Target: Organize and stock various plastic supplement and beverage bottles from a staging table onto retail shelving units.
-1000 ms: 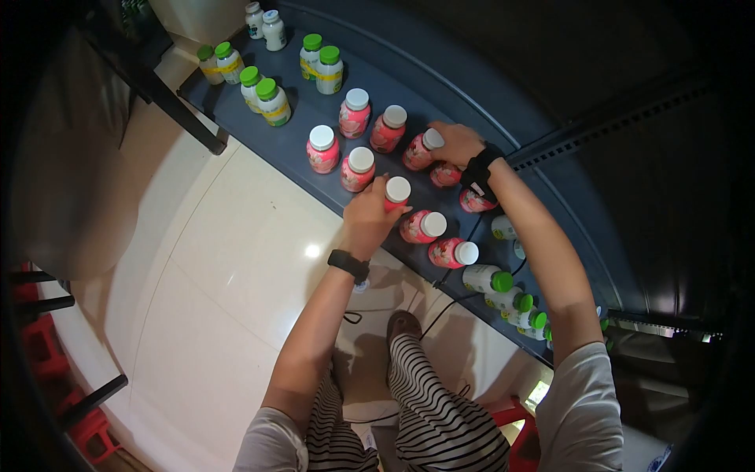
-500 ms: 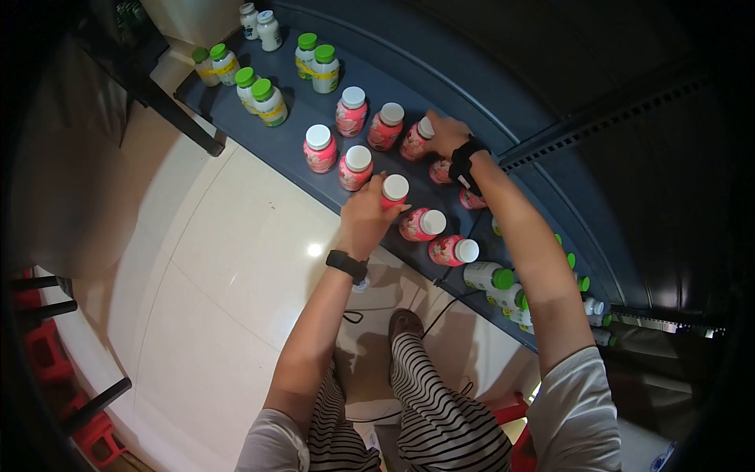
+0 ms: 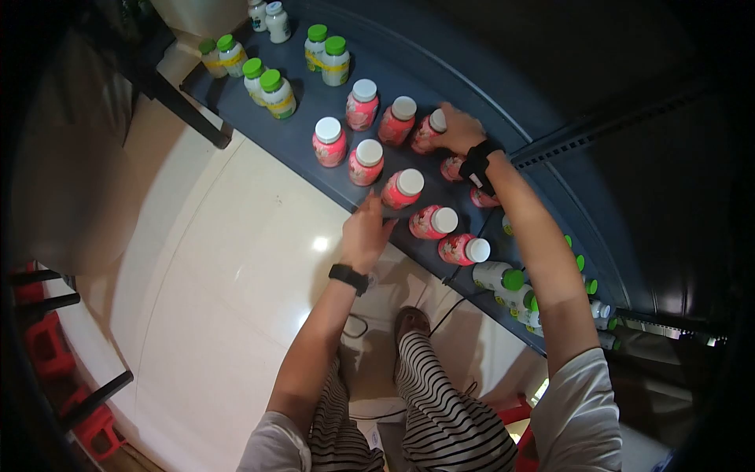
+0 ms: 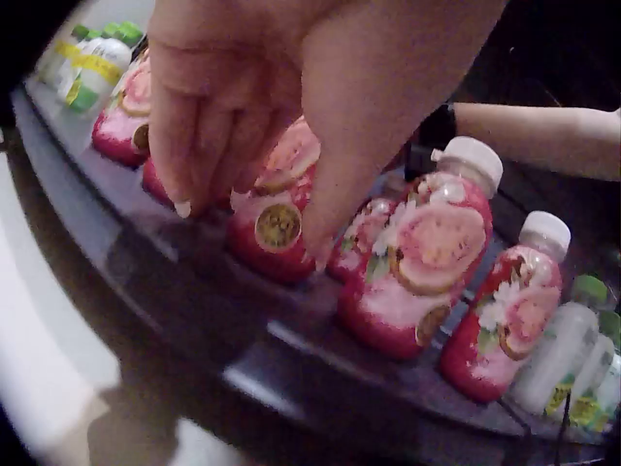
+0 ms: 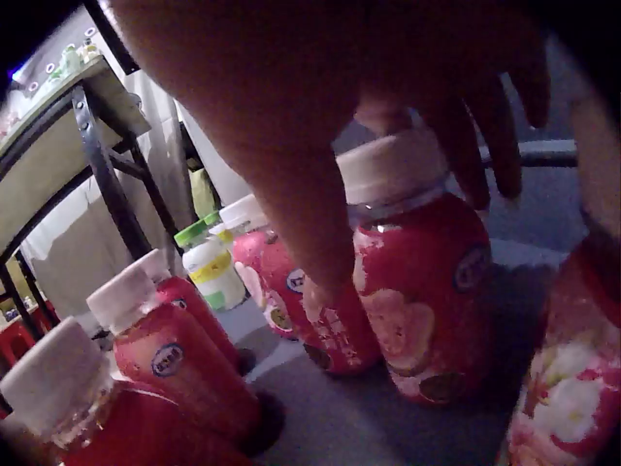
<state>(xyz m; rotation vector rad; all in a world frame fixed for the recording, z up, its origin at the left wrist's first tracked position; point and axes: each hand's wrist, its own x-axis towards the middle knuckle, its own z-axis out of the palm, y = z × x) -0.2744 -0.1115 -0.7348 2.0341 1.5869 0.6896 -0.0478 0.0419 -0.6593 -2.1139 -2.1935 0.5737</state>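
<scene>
Bottles [image 3: 367, 162] stand in paired rows along the shelf [image 3: 393, 72]

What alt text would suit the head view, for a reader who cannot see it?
A person's right hand grips the cap of a back-row pink bottle on a dark shelf, while the left hand hovers open beside a front-row pink bottle. More white-capped pink bottles stand in rows around them, with green-capped bottles at both ends.

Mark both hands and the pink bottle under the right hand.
left hand [image 3: 366, 232], head view, back of the hand.
right hand [image 3: 462, 130], head view, knuckles.
pink bottle [image 3: 423, 140], head view, body below the cap.
</scene>
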